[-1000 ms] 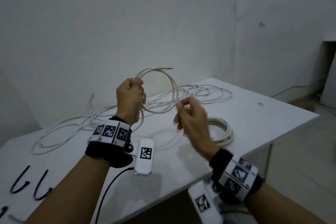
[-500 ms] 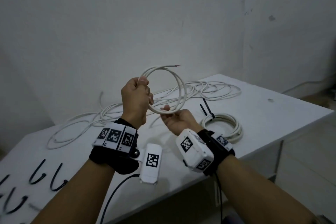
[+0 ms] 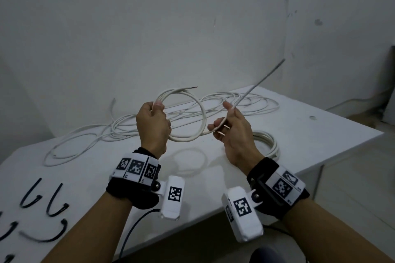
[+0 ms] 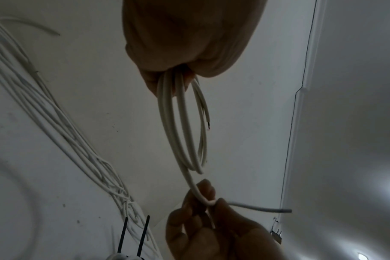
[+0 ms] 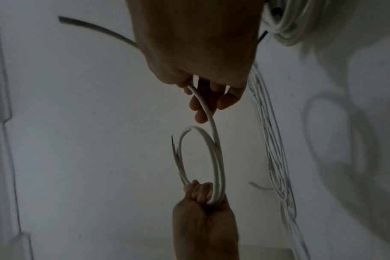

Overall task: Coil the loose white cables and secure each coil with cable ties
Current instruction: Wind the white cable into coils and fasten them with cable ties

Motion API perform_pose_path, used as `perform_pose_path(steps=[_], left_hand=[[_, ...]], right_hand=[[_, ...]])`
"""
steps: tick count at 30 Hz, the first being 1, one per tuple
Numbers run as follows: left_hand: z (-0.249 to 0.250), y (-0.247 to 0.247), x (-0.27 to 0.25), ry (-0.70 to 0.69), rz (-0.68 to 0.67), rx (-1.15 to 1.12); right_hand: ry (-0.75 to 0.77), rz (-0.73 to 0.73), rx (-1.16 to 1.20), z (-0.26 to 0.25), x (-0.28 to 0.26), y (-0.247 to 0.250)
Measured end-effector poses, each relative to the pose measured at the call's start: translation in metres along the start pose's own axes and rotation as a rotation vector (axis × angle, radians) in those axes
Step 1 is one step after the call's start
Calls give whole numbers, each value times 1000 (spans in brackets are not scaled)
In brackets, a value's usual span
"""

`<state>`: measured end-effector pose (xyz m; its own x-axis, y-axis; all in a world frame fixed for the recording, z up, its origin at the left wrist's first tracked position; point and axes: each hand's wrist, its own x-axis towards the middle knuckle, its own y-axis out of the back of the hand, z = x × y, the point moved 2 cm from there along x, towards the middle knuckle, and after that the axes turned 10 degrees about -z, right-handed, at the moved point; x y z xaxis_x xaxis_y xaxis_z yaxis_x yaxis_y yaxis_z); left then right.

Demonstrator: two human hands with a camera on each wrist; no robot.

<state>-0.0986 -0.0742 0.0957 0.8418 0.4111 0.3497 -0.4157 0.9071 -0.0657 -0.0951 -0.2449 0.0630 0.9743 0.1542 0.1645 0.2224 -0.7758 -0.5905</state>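
Note:
A small coil of white cable [image 3: 192, 113] hangs in the air above the white table [image 3: 320, 134]. My left hand [image 3: 152, 123] grips the coil's left side in a fist, also seen as the coil [image 4: 185, 126] leaving that left hand [image 4: 185, 44]. My right hand [image 3: 229, 126] pinches the cable's free tail [image 3: 256, 83], which sticks up to the right. In the right wrist view the cable [image 5: 211, 126] runs from my right hand [image 5: 203, 91] down to the coil [image 5: 214, 167].
More loose white cables [image 3: 128, 128] sprawl over the back of the table. A finished coil [image 3: 267, 143] lies right of my right hand, its black ties [image 4: 134, 234] visible. Several black cable ties [image 3: 53, 200] lie at the front left. The table's right edge drops to the floor.
My right hand has turned over and shifted right from under the coil, and the cable's free end now points up to the right. The left hand keeps its grip.

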Motion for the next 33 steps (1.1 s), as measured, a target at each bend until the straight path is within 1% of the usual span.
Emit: perform_pose_path(steps=[5,7,9,11,12,15,19,21,23,25,30,33], left_hand=[[-6,-1,-2,-58,2,124],[-8,-1,-5,-80,-8,154],[-8,-2,-10,-122,-28,186],[-7,-1,-13,-172,-57,223],[-7,0,-14,-190,-72,236],[-7,-1,-16,-215,-127,241],[-4,-4,-21,-273,-175,305],[-2,-5,-21,-293,-167,333],[-2,-5,-20,-303,-150,362],[-3,-6,-20,-307,-139,397],[-3,-10,-28,-303,-98,452],[-4,-9,-30,-311,-117,518]], right_hand=[[39,69,-15,-2,6,-1],[100,90,-143,2,9,1],[179,55,-349,6,8,2],[190,21,-502,10,8,6],[168,13,-527,12,9,9],[109,-16,-528,13,11,16],[54,-156,-613,5,8,10],[-4,-204,-562,4,7,8],[-34,-234,-452,6,4,3],[-35,-244,-367,7,2,-2],[69,-207,-545,9,-3,-9],[59,-193,-511,14,-3,-4]])
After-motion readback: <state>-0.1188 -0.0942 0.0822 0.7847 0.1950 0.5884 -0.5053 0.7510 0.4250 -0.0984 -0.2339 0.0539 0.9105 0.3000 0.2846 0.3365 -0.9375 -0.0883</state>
